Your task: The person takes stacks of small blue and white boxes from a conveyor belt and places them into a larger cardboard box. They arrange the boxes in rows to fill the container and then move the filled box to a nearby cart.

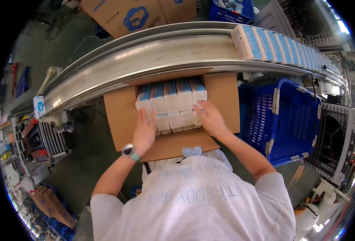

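An open cardboard carton stands in front of me with its flaps folded outward. Inside it, white-and-blue soft tissue packs stand side by side in a row, with more packs in a lower row nearer to me. My left hand has its fingers stretched out along the left end of the packs. At the right end, my right hand lies with its fingers apart against the outer packs. Neither hand is wrapped round a pack. A watch is on my left wrist.
Behind the carton runs a curved metal conveyor, with a line of tissue packs on its right part. A large blue plastic crate stands to the right. Beyond the conveyor are a printed carton and another blue crate.
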Motion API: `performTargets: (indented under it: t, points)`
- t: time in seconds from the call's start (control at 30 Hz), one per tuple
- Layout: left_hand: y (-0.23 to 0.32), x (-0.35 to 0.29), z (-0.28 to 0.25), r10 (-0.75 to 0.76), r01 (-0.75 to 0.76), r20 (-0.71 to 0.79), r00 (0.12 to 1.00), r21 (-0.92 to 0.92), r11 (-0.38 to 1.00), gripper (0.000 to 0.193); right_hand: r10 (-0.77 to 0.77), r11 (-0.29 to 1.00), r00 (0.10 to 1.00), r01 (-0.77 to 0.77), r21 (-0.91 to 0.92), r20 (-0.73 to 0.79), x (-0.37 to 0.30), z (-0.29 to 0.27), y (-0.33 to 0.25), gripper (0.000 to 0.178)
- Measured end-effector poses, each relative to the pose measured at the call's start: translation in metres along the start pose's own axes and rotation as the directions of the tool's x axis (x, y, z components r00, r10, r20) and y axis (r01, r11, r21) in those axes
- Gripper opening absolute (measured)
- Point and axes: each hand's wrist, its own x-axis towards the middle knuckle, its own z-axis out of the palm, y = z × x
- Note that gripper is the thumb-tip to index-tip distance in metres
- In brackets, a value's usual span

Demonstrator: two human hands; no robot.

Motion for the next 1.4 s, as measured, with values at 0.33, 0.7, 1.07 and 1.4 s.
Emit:
performTargets:
  t: [0.33,0.7,1.07,1.4]
  points:
    - [-0.040,0.088,0.082,-0.035,0.036,-0.010,0.999,0.274,0.961,0.060,0.289,0.857,0.893,-0.080,-0.510,0.344,0.049,0.111,0.015,0.055]
    - [-0.046,0.110,0.116,-0.131,0.041,0.285,0.949,0.303,0.952,0.065,0.389,0.899,0.817,-0.236,-0.368,0.425,0.036,0.161,0.027,0.042]
    - [0.092,0.192,-0.113,0.260,-0.373,-0.268,0.928,-0.674,0.637,0.050,0.515,0.816,0.617,-0.565,0.120,-0.594,0.037,-0.154,0.236,0.039]
    - [0.079,0.277,-0.076,-0.207,0.014,-0.208,0.956,-0.672,0.740,0.107,0.774,0.622,0.627,-0.779,0.082,0.087,0.103,-0.139,0.222,0.074]
